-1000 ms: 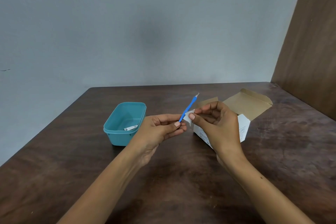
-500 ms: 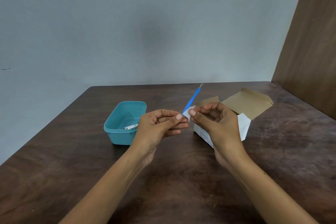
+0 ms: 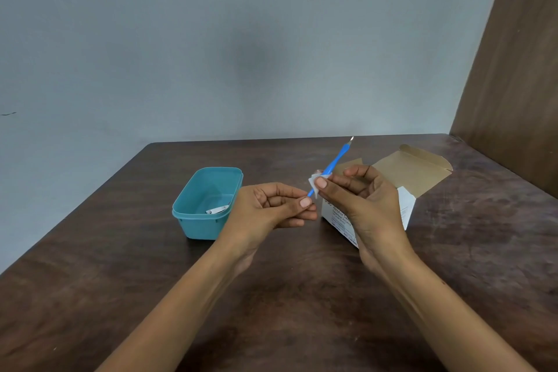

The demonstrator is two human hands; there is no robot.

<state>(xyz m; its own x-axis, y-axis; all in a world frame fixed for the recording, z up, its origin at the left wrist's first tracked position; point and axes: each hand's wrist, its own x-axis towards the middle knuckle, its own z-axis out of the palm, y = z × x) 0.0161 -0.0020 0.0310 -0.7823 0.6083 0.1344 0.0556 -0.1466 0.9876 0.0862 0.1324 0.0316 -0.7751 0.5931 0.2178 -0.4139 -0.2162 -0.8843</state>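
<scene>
Left hand (image 3: 271,208): You pinch the lower end of the blue tool (image 3: 335,161) between thumb and forefinger. The other fingers are curled beneath. The hand is raised above the worktop (image 3: 90,296).
Right hand (image 3: 365,205): You pinch the white pad (image 3: 313,184) against the tool's handle between thumb and forefinger. The remaining fingers are loosely curled and lifted clear of the tool.
Blue tool: This is a slim blue handle ending in a small metal tip (image 3: 351,139). It is held in the air between your two hands. It slants up and away to the right from your left fingertips, with the tip uppermost.
White pad: A small folded piece sits on the lower part of the handle, just above your left fingertips. How far it wraps round the handle cannot be told.
Box (image 3: 406,208): A white printed carton stands on the worktop right behind your right hand, which partly hides it. Its brown flaps are open.
Teal tub (image 3: 199,228): An open-topped plastic container rests on the worktop just left of your left hand.
Slip (image 3: 218,209): A small white piece lies on the tub's floor, towards its near right corner.
Worktop: The surface is dark brown wood grain. It carries the tub and the box, and your forearms reach over its near part.
Surroundings: A grey wall (image 3: 241,39) stands behind the far edge, and a brown wooden panel (image 3: 519,84) stands at the right.
</scene>
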